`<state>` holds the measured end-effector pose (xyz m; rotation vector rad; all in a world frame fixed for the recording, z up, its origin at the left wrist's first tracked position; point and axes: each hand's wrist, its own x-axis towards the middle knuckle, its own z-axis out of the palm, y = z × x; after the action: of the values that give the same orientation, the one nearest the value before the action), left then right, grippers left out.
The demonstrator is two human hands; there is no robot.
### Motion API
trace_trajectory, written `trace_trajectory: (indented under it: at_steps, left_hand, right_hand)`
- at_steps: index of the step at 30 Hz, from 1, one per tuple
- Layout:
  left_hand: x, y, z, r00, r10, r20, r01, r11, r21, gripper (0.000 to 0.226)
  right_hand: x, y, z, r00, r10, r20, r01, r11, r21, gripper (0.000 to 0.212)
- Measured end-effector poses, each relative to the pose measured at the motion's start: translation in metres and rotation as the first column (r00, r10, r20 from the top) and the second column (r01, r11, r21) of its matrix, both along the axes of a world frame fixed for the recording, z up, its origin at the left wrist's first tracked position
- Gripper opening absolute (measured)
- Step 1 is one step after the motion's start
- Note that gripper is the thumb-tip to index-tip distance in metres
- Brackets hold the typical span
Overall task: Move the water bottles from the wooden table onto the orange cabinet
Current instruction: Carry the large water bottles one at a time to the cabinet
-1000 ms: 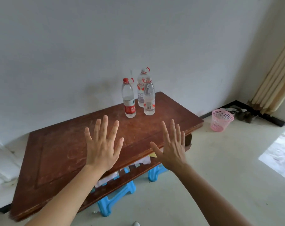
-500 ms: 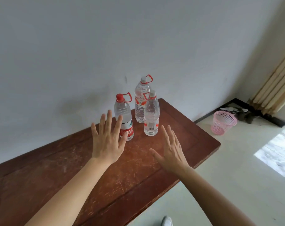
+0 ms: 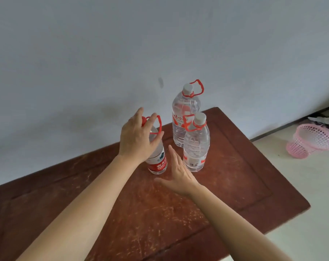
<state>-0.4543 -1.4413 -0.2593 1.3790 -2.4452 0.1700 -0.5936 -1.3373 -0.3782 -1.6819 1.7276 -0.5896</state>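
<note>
You are standing at the first pick-up, by my judgement, with nothing lifted yet: all three bottles are standing upright on the counter [image 3: 235, 189] near the wall, and the orange cabinet is not showing in view. Your left hand [image 3: 138, 137] is hovering spread in front of the red-cap bottle [image 3: 157, 163], fingers straight up by its cap and red loop, thumb lying across its shoulder. It is released and grasping nothing, though I cannot tell whether the palm is touching the plastic. Your right hand [image 3: 178, 173] is also hanging released, fingers straight and pointing into the gap between the red-cap bottle and the front bottle [image 3: 196, 149] just beside it; the back bottle [image 3: 185, 117] is standing right behind that one. What the next move is calling for — likely — is closing the left fingers round the red-cap bottle's neck or body and turning the right hand onto the front bottle. The three are crowding together, so a careless wrap is risking a knock — lift straight up before you carry.
</note>
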Motion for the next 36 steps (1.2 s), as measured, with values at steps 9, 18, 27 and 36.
trace_trajectory:
  at_steps: [9,18,27,36]
  left_hand:
    - [0.072,0.014,-0.037,0.841,0.31,-0.443,-0.354,0.935,-0.019,0.053]
    - [0.196,0.064,-0.128,0.167,0.928,-0.333,-0.551,0.368,0.749,0.08]
    - [0.221,0.074,-0.181,0.835,0.542,0.094,-0.543,0.786,0.296,0.046]
    - [0.217,0.058,-0.2,0.85,0.523,0.063,-0.496,0.755,0.429,0.1]
  right_hand:
    - [0.048,-0.089,-0.05,0.991,0.041,0.125,-0.018,0.983,-0.181,0.109]
    - [0.109,-0.114,-0.054,0.691,0.511,-0.511,-0.595,0.804,0.0,0.102]
    - [0.133,-0.091,-0.058,0.569,0.491,-0.66,-0.576,0.811,0.108,0.1]
    - [0.158,-0.107,-0.05,0.5,0.504,-0.704,-0.472,0.84,0.266,0.121]
